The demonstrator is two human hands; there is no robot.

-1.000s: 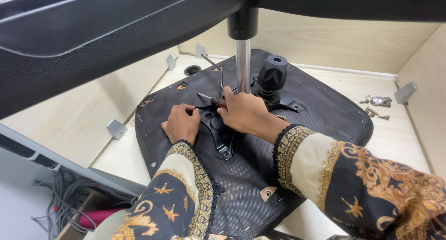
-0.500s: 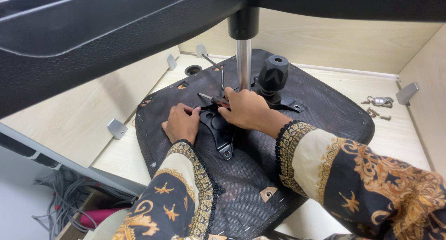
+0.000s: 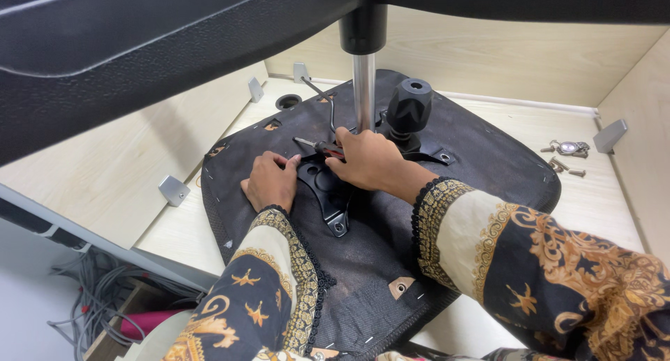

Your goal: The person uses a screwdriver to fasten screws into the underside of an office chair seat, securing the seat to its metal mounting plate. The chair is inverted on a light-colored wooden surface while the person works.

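Pale wooden desk (image 3: 614, 193) — right hand (image 3: 366, 162) clamps a tool (image 3: 317, 147), left hand (image 3: 271, 183) flat beside it on the seat base (image 3: 488, 165).

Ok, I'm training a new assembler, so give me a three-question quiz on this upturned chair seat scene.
1. True or false: the left hand rests flat on the black fabric seat underside.
2. What does the right hand grip?
3. The loose silver screws lie: A) on the seat, B) on the pale wooden bench, right of the seat.

Key: 1 true; 2 a red-and-black-handled tool; 3 B.
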